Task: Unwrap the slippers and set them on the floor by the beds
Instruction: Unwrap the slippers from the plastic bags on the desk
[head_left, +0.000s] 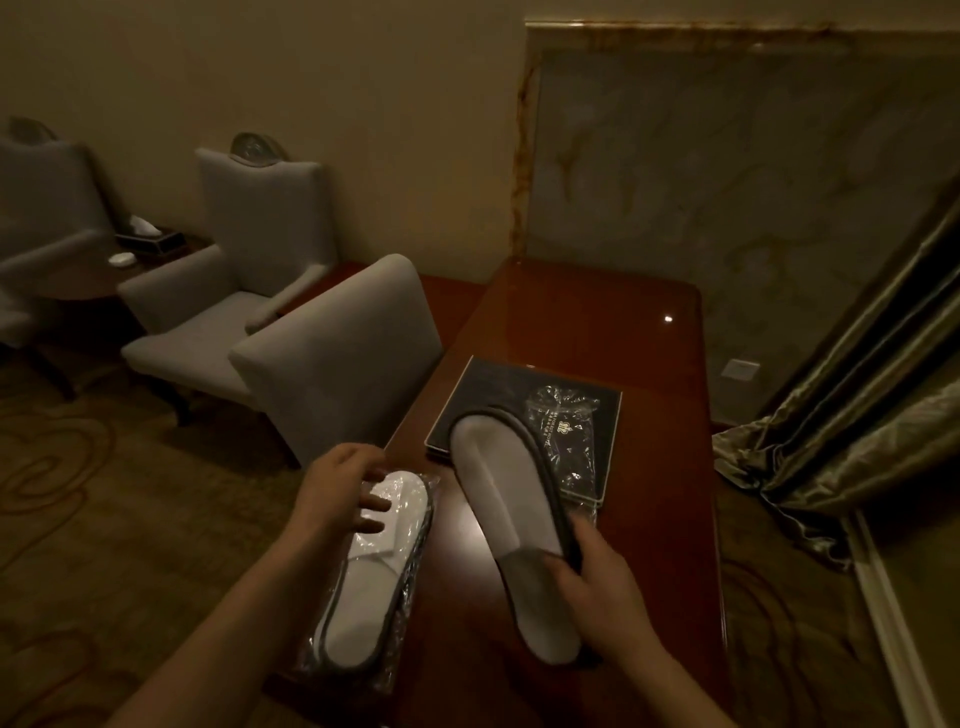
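An unwrapped white slipper with a dark rim lies sole-side toward me across the wooden desk, and my right hand grips its right edge near the toe band. To its left a second pair of white slippers, still in clear plastic wrap, lies at the desk's left edge. My left hand hovers over its far end with fingers spread, fingertips touching the plastic. An empty clear wrapper lies crumpled behind the bare slipper.
A dark folder lies on the desk under the wrapper. A grey chair stands against the desk's left side, with armchairs and a side table beyond. Curtains hang at right. Patterned carpet covers the floor.
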